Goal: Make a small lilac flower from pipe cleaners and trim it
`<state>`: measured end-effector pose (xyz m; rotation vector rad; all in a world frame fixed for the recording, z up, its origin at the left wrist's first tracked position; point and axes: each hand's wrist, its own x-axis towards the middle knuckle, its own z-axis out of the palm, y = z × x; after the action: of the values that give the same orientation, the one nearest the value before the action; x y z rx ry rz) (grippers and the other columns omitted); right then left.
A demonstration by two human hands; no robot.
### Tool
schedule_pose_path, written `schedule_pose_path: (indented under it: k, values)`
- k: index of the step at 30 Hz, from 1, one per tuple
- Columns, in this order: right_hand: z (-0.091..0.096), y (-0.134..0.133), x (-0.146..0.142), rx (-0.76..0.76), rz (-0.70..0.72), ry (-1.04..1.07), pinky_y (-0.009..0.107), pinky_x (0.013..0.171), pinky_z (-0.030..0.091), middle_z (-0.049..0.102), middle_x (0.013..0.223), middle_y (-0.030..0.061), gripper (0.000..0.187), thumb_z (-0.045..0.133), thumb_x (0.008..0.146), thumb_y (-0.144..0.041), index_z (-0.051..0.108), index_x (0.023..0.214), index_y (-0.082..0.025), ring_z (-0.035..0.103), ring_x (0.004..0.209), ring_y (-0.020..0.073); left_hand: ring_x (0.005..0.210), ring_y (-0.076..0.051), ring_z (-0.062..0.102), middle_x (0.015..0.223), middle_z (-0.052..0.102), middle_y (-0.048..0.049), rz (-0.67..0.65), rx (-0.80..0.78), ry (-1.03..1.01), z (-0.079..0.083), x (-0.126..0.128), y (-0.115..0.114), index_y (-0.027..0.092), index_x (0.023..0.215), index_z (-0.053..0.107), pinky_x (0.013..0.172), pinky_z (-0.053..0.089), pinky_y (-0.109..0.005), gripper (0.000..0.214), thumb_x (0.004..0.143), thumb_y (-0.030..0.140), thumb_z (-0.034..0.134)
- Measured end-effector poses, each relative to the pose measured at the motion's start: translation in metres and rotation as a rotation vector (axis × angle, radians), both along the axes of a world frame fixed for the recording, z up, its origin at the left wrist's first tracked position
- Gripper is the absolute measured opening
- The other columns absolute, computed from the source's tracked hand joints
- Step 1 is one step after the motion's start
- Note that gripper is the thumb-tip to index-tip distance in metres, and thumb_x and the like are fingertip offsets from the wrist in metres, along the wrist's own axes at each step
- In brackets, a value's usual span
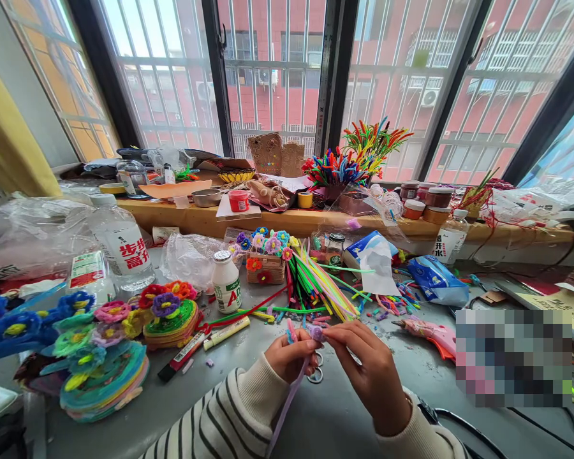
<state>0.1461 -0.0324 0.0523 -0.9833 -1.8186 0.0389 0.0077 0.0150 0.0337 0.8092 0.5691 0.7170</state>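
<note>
My left hand (287, 358) is closed on a lilac pipe cleaner (287, 408), whose long tail hangs down past the striped sleeve. A pink and blue fuzzy tip (291, 331) stands up from the same fingers. At the top, the lilac strand forms a small curled knot (317, 333). The fingertips of my right hand (370, 373) pinch this knot from its right side. Two metal rings (316, 373) lie on the grey table (335, 427) just below, partly hidden by my fingers.
Loose pipe cleaners (325, 287) fan out behind my hands, with cut scraps around them. A pink glue gun (425, 335) rests at right. Fuzzy flowers on round coiled bases (105, 382) stand at left. A white bottle (226, 284) and a glue stick (227, 333) are nearer.
</note>
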Motion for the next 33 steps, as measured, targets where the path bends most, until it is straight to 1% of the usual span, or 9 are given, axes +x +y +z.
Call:
schedule_pose_path:
  k: [3,9,12,15,18,22,26,30,33]
  values:
    - [-0.0011,-0.0014,-0.0011,0.031,-0.007,-0.010,0.031,0.064,0.045,0.060,0.076,0.0052,0.018,0.046,0.076,-0.008,0.055,0.088,-0.018,0.053,0.072,0.0167,0.031,-0.006,0.044,0.035,0.053,0.0029,-0.010,0.026,0.020,0.0022,0.0012,-0.0009,0.014,0.046,0.045,0.033,0.023,-0.018,0.030,0.043,0.030,0.070]
    - [-0.0016,-0.0038,-0.0027,0.122,-0.013,-0.054,0.032,0.065,0.045,0.059,0.078,0.0063,0.024,0.045,0.076,-0.005,0.052,0.095,-0.017,0.052,0.074,0.0170,0.030,-0.007,0.046,0.035,0.055,0.0017,0.007,0.014,0.022,0.0026,0.0027,-0.0016,0.014,0.045,0.043,0.032,0.025,-0.017,0.034,0.039,0.031,0.071]
    - [-0.0029,-0.0032,-0.0032,0.137,-0.030,-0.064,0.031,0.065,0.045,0.059,0.077,0.0066,0.024,0.046,0.075,-0.005,0.052,0.095,-0.016,0.052,0.073,0.0169,0.031,-0.007,0.046,0.035,0.055,0.0020,0.010,0.009,0.017,0.0003,0.0022,-0.0008,0.014,0.046,0.046,0.033,0.027,-0.017,0.032,0.039,0.032,0.072]
    - [-0.0042,-0.0012,-0.0026,0.137,-0.038,-0.064,0.031,0.063,0.045,0.059,0.077,0.0066,0.022,0.046,0.076,-0.005,0.052,0.094,-0.016,0.053,0.072,0.0167,0.035,-0.006,0.047,0.039,0.056,0.0026,0.016,0.046,0.028,-0.0016,0.0006,0.0000,0.013,0.051,0.052,0.036,0.029,-0.018,0.028,0.044,0.033,0.070]
    - [-0.0049,0.0005,-0.0017,0.122,-0.044,-0.057,0.031,0.063,0.045,0.059,0.077,0.0062,0.020,0.045,0.077,-0.007,0.053,0.093,-0.016,0.053,0.071,0.0163,0.037,-0.006,0.047,0.043,0.057,0.0021,0.067,0.136,0.108,-0.0009,-0.0013,-0.0010,0.012,0.057,0.056,0.040,0.032,-0.019,0.027,0.050,0.035,0.068]
    - [-0.0052,0.0006,-0.0017,0.089,-0.030,-0.048,0.030,0.062,0.046,0.060,0.075,0.0053,0.018,0.046,0.077,-0.009,0.054,0.091,-0.017,0.053,0.070,0.0164,0.036,-0.008,0.048,0.044,0.058,0.0005,0.200,0.294,0.285,0.0036,-0.0022,-0.0053,0.011,0.056,0.055,0.042,0.037,-0.021,0.026,0.051,0.034,0.067]
    - [-0.0044,0.0005,-0.0016,0.051,-0.017,-0.041,0.030,0.062,0.045,0.060,0.073,0.0043,0.015,0.048,0.076,-0.010,0.055,0.087,-0.017,0.053,0.069,0.0159,0.039,-0.010,0.051,0.048,0.059,-0.0011,0.302,0.421,0.373,0.0056,-0.0018,-0.0085,0.011,0.059,0.058,0.044,0.041,-0.022,0.025,0.053,0.034,0.065]
    - [-0.0039,0.0014,-0.0008,0.043,-0.029,-0.043,0.030,0.063,0.045,0.060,0.073,0.0044,0.014,0.048,0.076,-0.011,0.055,0.086,-0.018,0.053,0.069,0.0162,0.040,-0.011,0.054,0.051,0.061,-0.0024,0.344,0.559,0.476,0.0049,-0.0022,-0.0090,0.012,0.059,0.062,0.046,0.042,-0.022,0.020,0.059,0.032,0.061]
    - [-0.0049,0.0015,-0.0007,0.049,-0.022,-0.061,0.031,0.063,0.045,0.060,0.075,0.0047,0.017,0.047,0.076,-0.010,0.055,0.088,-0.018,0.053,0.071,0.0164,0.040,-0.012,0.055,0.051,0.063,-0.0025,0.357,0.616,0.498,0.0051,-0.0027,-0.0093,0.013,0.062,0.065,0.048,0.043,-0.021,0.018,0.061,0.030,0.059]
